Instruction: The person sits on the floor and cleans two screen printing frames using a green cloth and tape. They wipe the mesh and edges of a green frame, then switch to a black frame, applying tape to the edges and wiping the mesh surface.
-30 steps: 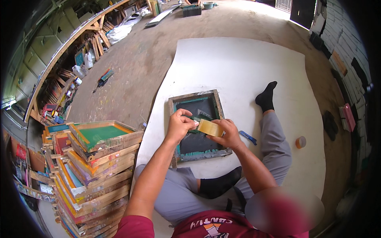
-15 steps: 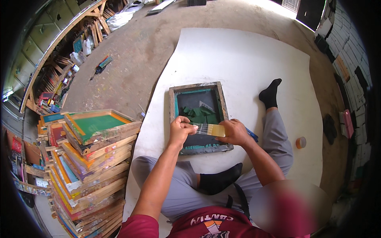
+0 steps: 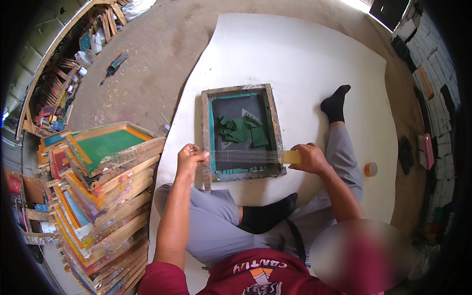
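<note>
A strip of clear tape (image 3: pixel 243 157) is stretched between my two hands, above the near part of a wooden screen-printing frame (image 3: pixel 206 118). My left hand (image 3: pixel 188 161) is closed in a pinch on the strip's free end, over the frame's left edge. Past the right edge, my right hand (image 3: pixel 310 160) grips the yellowish tape roll (image 3: pixel 290 157). Inside the frame, several dark green pieces (image 3: pixel 259 136) of thin, cloth-like material lie on the dark mesh. A pale printed patch shows partly beneath them. The frame lies flat on a white sheet (image 3: pixel 295 54) between my legs.
At my left stands a tall stack of paint-stained wooden screen frames (image 3: pixel 118 191), a green-meshed one on top. Another tape roll (image 3: pixel 370 169) rests right of my outstretched leg. Shelving (image 3: pixel 64 73) with containers lines the left side; a white block wall (image 3: pixel 432 73) runs along the right.
My hands have moved apart, the left leftward and the right rightward, and the tape between them is now a much longer strip. The blue object by my right hand no longer shows.
</note>
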A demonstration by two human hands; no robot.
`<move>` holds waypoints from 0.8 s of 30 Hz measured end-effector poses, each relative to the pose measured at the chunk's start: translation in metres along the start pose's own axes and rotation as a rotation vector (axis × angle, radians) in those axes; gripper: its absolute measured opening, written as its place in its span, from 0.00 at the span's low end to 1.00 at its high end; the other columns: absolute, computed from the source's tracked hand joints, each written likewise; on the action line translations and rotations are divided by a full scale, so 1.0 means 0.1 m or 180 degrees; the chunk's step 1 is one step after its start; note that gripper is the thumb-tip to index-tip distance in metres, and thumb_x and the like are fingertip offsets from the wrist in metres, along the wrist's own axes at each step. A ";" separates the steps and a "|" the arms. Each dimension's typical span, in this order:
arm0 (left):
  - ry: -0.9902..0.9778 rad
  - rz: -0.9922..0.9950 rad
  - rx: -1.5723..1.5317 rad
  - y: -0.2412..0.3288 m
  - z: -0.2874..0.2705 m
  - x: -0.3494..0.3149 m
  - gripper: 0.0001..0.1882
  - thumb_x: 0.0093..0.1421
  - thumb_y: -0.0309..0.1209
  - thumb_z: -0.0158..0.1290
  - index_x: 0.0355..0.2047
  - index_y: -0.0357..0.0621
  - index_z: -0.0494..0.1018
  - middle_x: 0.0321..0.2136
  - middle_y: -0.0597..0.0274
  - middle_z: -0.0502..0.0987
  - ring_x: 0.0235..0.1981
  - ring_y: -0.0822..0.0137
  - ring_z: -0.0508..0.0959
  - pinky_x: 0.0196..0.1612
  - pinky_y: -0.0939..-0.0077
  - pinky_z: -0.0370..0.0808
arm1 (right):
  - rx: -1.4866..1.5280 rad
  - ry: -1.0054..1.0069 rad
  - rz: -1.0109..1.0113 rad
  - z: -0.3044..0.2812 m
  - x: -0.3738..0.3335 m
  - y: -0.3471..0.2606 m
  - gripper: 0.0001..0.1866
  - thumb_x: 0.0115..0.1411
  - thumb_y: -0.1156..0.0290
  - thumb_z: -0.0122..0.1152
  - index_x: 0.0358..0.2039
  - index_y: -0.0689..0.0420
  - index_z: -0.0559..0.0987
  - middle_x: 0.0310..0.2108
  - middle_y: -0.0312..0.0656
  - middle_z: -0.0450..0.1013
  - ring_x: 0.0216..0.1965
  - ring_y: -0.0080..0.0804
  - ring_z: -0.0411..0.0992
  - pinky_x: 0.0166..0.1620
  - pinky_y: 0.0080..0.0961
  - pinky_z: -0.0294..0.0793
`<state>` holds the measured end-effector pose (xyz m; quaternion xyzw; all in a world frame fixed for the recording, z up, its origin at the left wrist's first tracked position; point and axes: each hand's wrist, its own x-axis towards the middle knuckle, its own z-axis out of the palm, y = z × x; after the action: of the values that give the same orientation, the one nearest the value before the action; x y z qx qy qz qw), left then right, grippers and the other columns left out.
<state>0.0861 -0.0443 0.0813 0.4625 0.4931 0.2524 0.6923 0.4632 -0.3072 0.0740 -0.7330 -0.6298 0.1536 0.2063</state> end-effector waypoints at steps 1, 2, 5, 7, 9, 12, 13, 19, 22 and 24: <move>-0.0021 -0.0039 -0.0025 -0.08 -0.02 0.01 0.20 0.57 0.18 0.68 0.43 0.44 0.69 0.28 0.60 0.81 0.29 0.67 0.83 0.39 0.71 0.83 | 0.0118 -0.0033 0.0129 0.00 -0.02 0.04 0.30 0.44 0.55 0.85 0.46 0.51 0.83 0.40 0.41 0.84 0.46 0.44 0.82 0.56 0.42 0.75; -0.0041 -0.0078 -0.0050 -0.20 -0.03 0.04 0.20 0.57 0.18 0.68 0.43 0.44 0.69 0.29 0.60 0.81 0.29 0.67 0.83 0.39 0.71 0.83 | 0.0236 -0.0065 0.0258 0.01 -0.05 0.07 0.31 0.42 0.55 0.86 0.46 0.52 0.83 0.40 0.41 0.84 0.46 0.45 0.82 0.56 0.43 0.75; -0.0077 -0.0140 -0.0183 -0.57 -0.06 0.08 0.20 0.57 0.18 0.68 0.44 0.42 0.70 0.29 0.60 0.81 0.30 0.67 0.83 0.38 0.70 0.83 | 0.0556 -0.0156 0.0353 0.07 -0.09 0.17 0.34 0.39 0.52 0.88 0.45 0.53 0.83 0.40 0.41 0.83 0.47 0.46 0.81 0.56 0.43 0.75; -0.0084 -0.0174 -0.0207 -0.77 -0.03 0.06 0.20 0.58 0.18 0.68 0.45 0.41 0.70 0.29 0.59 0.82 0.29 0.68 0.83 0.36 0.72 0.82 | 0.0641 -0.0196 0.0317 0.08 -0.11 0.20 0.34 0.40 0.52 0.88 0.46 0.53 0.83 0.41 0.41 0.83 0.48 0.46 0.81 0.56 0.43 0.75; -0.0084 -0.0229 -0.0153 -0.91 0.03 0.03 0.19 0.58 0.17 0.68 0.45 0.40 0.71 0.30 0.57 0.83 0.27 0.70 0.82 0.33 0.76 0.80 | 0.0348 -0.0268 0.0275 0.11 -0.17 0.23 0.33 0.42 0.51 0.86 0.47 0.52 0.84 0.42 0.40 0.83 0.49 0.45 0.80 0.56 0.42 0.74; 0.0005 -0.0128 -0.0034 -1.05 0.08 0.05 0.20 0.58 0.16 0.67 0.47 0.38 0.71 0.29 0.56 0.84 0.27 0.71 0.82 0.31 0.78 0.77 | 0.0045 -0.0367 0.0221 0.18 -0.19 0.30 0.32 0.45 0.51 0.84 0.49 0.50 0.84 0.44 0.39 0.82 0.50 0.44 0.80 0.57 0.41 0.74; 0.0060 -0.0104 0.0008 -1.06 0.10 0.05 0.20 0.58 0.16 0.67 0.47 0.38 0.71 0.29 0.56 0.84 0.27 0.71 0.83 0.30 0.78 0.77 | -0.0033 -0.0392 0.0196 0.19 -0.18 0.31 0.32 0.45 0.51 0.84 0.50 0.49 0.84 0.45 0.39 0.82 0.50 0.43 0.79 0.57 0.41 0.73; 0.0275 -0.0039 0.0132 -1.14 0.10 0.04 0.20 0.58 0.15 0.67 0.46 0.35 0.71 0.27 0.57 0.84 0.27 0.70 0.82 0.31 0.78 0.78 | -0.0450 -0.0547 0.0075 0.28 -0.15 0.36 0.30 0.46 0.49 0.82 0.50 0.44 0.85 0.41 0.37 0.81 0.47 0.40 0.79 0.54 0.41 0.73; 0.0192 0.0038 -0.0035 -1.21 -0.07 0.06 0.21 0.57 0.17 0.67 0.48 0.34 0.71 0.29 0.55 0.83 0.28 0.68 0.82 0.34 0.74 0.80 | -0.0974 -0.0768 0.0008 0.27 -0.14 0.36 0.29 0.46 0.48 0.82 0.47 0.44 0.85 0.40 0.36 0.81 0.46 0.38 0.80 0.53 0.40 0.72; 0.0164 0.0000 -0.0013 -1.24 -0.08 0.06 0.21 0.57 0.16 0.67 0.47 0.34 0.71 0.29 0.54 0.83 0.28 0.68 0.83 0.34 0.74 0.80 | -0.1023 -0.0650 -0.0027 0.29 -0.17 0.38 0.29 0.45 0.48 0.82 0.47 0.44 0.84 0.40 0.36 0.81 0.47 0.38 0.80 0.54 0.39 0.72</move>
<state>0.0678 -0.0918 -0.0323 0.4545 0.5102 0.2652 0.6803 0.4794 -0.3250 0.0293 -0.7344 -0.6669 0.1237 0.0223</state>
